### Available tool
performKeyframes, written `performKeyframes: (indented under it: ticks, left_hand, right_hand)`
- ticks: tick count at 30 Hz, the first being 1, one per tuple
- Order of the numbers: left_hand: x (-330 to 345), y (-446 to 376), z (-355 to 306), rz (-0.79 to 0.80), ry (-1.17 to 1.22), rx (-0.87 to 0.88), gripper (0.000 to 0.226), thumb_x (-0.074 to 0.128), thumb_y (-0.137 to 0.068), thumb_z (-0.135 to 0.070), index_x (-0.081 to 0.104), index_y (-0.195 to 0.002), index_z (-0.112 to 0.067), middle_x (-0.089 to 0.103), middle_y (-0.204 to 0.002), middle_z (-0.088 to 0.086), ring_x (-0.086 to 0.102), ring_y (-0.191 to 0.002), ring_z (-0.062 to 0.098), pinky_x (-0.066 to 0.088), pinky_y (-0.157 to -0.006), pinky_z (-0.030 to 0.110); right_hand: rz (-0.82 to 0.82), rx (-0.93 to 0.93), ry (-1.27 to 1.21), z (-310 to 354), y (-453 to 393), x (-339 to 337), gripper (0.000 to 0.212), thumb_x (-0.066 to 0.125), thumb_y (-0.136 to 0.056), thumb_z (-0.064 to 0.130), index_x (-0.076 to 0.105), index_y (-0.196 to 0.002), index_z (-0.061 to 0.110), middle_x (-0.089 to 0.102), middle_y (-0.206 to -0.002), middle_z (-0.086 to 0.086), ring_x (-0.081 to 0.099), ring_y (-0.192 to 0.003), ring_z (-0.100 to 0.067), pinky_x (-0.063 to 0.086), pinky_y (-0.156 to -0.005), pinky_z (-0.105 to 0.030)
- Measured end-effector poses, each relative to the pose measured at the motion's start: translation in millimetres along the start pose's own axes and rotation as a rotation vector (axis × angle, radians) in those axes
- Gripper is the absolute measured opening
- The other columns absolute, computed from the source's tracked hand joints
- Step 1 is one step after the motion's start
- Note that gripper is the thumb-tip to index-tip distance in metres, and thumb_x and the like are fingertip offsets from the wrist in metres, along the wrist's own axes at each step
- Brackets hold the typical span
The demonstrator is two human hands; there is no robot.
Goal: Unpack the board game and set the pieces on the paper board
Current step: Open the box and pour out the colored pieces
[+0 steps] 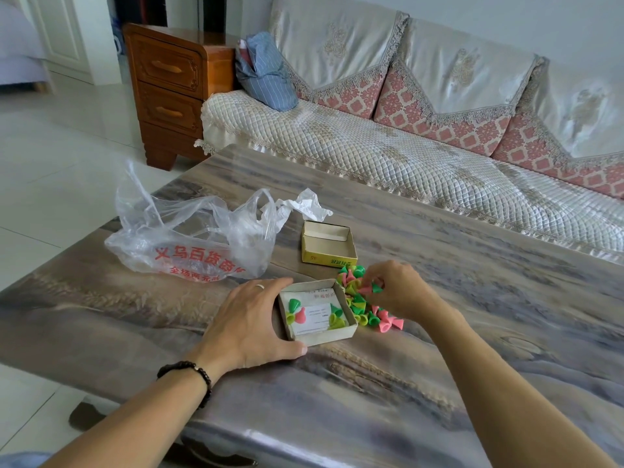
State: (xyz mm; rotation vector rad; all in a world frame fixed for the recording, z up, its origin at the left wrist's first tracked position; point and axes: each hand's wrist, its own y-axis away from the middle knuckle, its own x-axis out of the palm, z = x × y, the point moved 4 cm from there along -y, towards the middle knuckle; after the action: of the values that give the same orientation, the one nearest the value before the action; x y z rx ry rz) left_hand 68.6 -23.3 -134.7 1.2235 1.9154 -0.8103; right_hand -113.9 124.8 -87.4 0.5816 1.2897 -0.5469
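A small open cardboard box (341, 334) lies on the table in front of me, with folded printed paper (312, 315) and a few green, yellow and pink cone pieces inside. My left hand (251, 324) grips the box's left side. A heap of the same cone pieces (366, 314) lies on the table against the box's right side. My right hand (400, 292) is over that heap, fingers pinched on a few pieces. The yellow box lid (329, 260) lies upside down just beyond.
A crumpled clear plastic bag (189, 241) with red print sits at the left of the table (439, 366). A quilted sofa (371, 153) runs along the far edge. A wooden drawer cabinet (169, 89) stands at the back left on tiled floor.
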Motion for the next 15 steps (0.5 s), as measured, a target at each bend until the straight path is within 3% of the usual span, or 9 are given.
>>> performKeyframes:
  ticks: [2,4,6,9,12,15]
  left_hand:
    - [0.7,-0.1,1.3,0.007,0.003,-0.009,0.104,0.077,-0.058,-0.063,0.028,-0.145,-0.033,0.044,-0.141,-0.009,0.036,-0.129,0.013,0.028,-0.108,0.029]
    - [0.9,-0.2,1.4,0.014,-0.003,-0.01,0.104,0.076,-0.058,-0.064,0.028,-0.145,-0.033,0.045,-0.141,-0.008,0.036,-0.129,0.014,0.029,-0.108,0.03]
    - [1.0,-0.3,1.1,0.012,-0.005,-0.005,0.103,0.076,-0.058,-0.064,0.029,-0.145,-0.033,0.045,-0.14,-0.008,0.037,-0.129,0.014,0.029,-0.108,0.03]
    - [0.2,-0.4,1.3,-0.001,0.021,0.007,0.097,0.076,-0.057,-0.064,0.035,-0.141,-0.036,0.048,-0.136,-0.011,0.04,-0.126,0.012,0.029,-0.105,0.028]
    - [-2.3,0.5,-0.8,-0.025,0.028,0.036,0.09,0.073,-0.054,-0.066,0.04,-0.134,-0.042,0.05,-0.125,-0.022,0.044,-0.121,0.008,0.031,-0.103,0.027]
    - [-5.6,2.6,-5.2,-0.046,0.049,0.048,0.082,0.078,-0.058,-0.058,0.043,-0.13,-0.042,0.042,-0.11,-0.028,0.041,-0.107,0.002,0.03,-0.097,0.022]
  right_hand:
    - [0.03,-0.011,0.035,3.6,1.6,3.6,0.024,0.063,-0.084,0.012,0.068,-0.105,0.023,0.066,-0.112,0.004,0.059,-0.097,-0.01,0.051,-0.095,-0.033]
    - [-0.09,-0.039,0.04,13.1,4.4,-5.7,0.029,0.061,-0.084,0.013,0.066,-0.111,0.023,0.062,-0.116,0.003,0.053,-0.109,-0.014,0.045,-0.1,-0.035]
    - [-0.139,-0.137,-0.024,30.4,7.2,-12.0,0.028,0.06,-0.083,0.014,0.066,-0.109,0.023,0.06,-0.109,0.004,0.054,-0.104,-0.012,0.048,-0.096,-0.034]
    - [0.113,-0.301,-0.216,68.0,11.3,-1.2,0.025,0.065,-0.082,0.018,0.067,-0.106,0.022,0.065,-0.101,0.005,0.06,-0.092,-0.009,0.052,-0.087,-0.031]
    - [0.275,-0.374,-0.171,91.4,5.4,18.2,0.031,0.071,-0.078,0.019,0.064,-0.107,0.026,0.064,-0.11,0.004,0.059,-0.099,-0.011,0.051,-0.088,-0.032]
    - [0.275,-0.364,-0.13,99.1,-0.1,27.8,0.034,0.076,-0.073,0.019,0.063,-0.104,0.023,0.063,-0.107,0.004,0.059,-0.096,-0.015,0.05,-0.083,-0.033]
